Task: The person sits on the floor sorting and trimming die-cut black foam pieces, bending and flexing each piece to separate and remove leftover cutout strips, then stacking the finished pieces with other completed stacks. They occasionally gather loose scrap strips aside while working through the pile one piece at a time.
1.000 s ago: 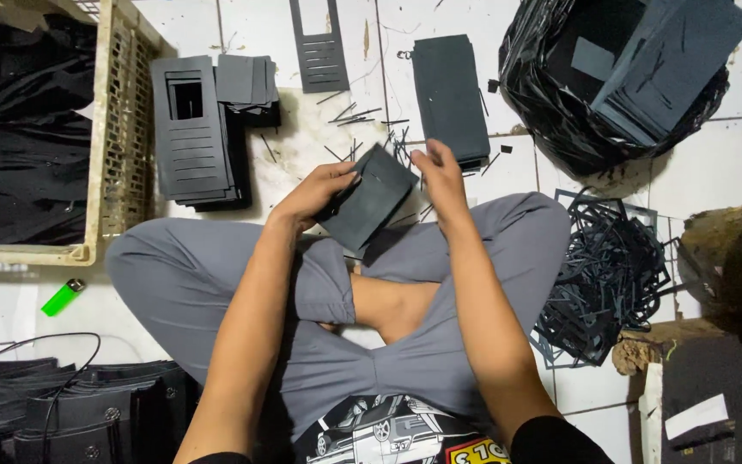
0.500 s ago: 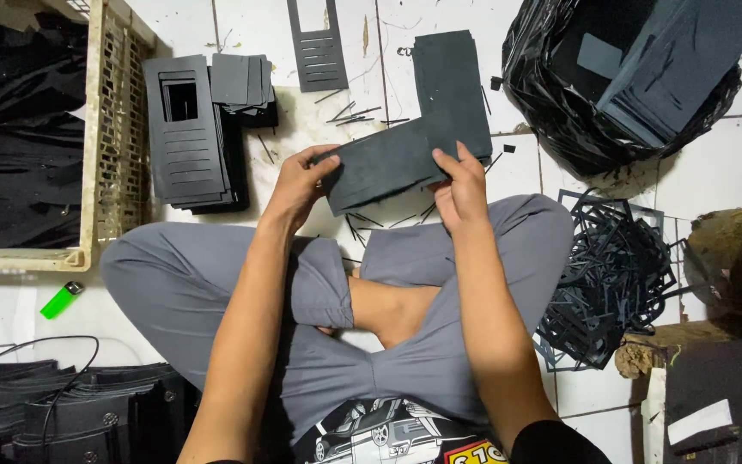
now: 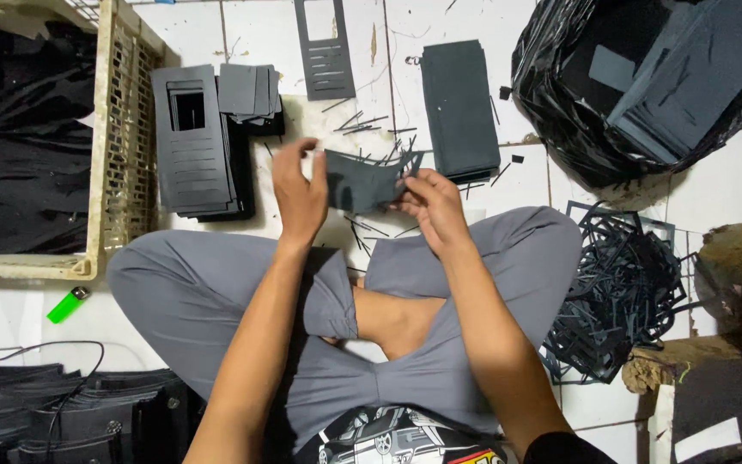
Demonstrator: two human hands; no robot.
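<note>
I sit cross-legged on a white tiled floor. My left hand (image 3: 300,193) and my right hand (image 3: 430,202) both grip a dark grey die-cut sheet (image 3: 362,182), held bent between them above my knees. Thin strips stick out from its right edge by my right fingers. Just beyond it lies a stack of plain dark sheets (image 3: 460,109). To the left lies a pile of punched panels with slots and a window (image 3: 192,142), with small dark rectangles (image 3: 251,90) beside it.
A cream plastic crate (image 3: 113,146) with black material stands at the left. A black bag of dark sheets (image 3: 646,86) sits at the top right, a heap of cut-out scrap frames (image 3: 620,288) at the right. A green lighter (image 3: 68,304) and black stacks (image 3: 62,412) lie lower left.
The sheet was held flat and wide between both hands; now it is bent and drawn in closer, and my hands have come lower and nearer together.
</note>
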